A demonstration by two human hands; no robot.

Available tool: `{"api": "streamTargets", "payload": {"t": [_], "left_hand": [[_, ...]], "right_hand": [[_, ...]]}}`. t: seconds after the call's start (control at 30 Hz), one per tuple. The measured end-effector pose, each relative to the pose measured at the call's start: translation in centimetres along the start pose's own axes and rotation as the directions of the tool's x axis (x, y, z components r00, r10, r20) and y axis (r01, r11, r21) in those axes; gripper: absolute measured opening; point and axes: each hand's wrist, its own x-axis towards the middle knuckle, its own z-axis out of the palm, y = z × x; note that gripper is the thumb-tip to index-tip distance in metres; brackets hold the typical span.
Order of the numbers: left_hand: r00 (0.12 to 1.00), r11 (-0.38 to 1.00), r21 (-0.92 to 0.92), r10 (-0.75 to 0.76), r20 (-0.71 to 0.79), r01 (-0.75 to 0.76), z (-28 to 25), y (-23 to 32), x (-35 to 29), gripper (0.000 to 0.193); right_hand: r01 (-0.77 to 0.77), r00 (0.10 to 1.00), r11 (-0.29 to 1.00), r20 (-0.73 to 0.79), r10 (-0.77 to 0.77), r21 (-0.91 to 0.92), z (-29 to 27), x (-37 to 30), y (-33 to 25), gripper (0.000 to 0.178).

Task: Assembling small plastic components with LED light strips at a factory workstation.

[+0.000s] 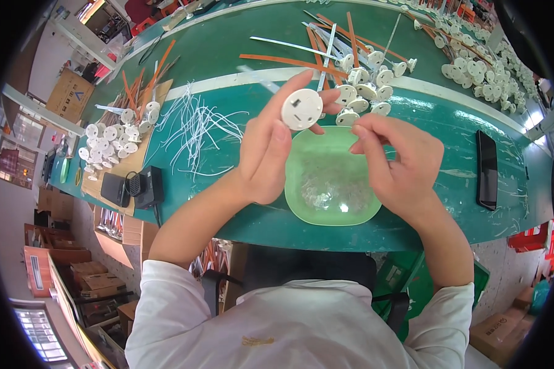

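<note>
My left hand holds a round white plastic disc with slots and small holes in its face, gripped between thumb and fingers. A blurred pale strip sticks out behind that hand; whether it joins the disc is hidden. Close to the disc on the right, my right hand is closed, thumb and fingertips pinched together. What the pinch holds, if anything, is too small to make out. Below both hands sits a light green plastic bowl with small clear pieces in its bottom.
Beyond the bowl lies a pile of white discs with orange and white strips. More discs are heaped at left on cardboard, beside white ties and a black adapter. A phone lies right; further discs cover the far right.
</note>
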Motion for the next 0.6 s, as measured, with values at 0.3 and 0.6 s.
{"api": "streamTargets", "payload": {"t": [0.3, 0.6], "left_hand": [[0.982, 0.988, 0.154, -0.024, 0.188, -0.005, 0.4, 0.4, -0.4, 0.051], [0.984, 0.986, 0.013, -0.167, 0.063, 0.167, 0.7, 0.8, -0.3, 0.055]], "right_hand": [[0.29, 0.954, 0.955, -0.066, -0.294, -0.061, 0.9, -0.1, 0.3, 0.014], [0.376, 0.927, 0.92, 0.033, -0.375, -0.115, 0.5, -0.4, 0.5, 0.019]]}}
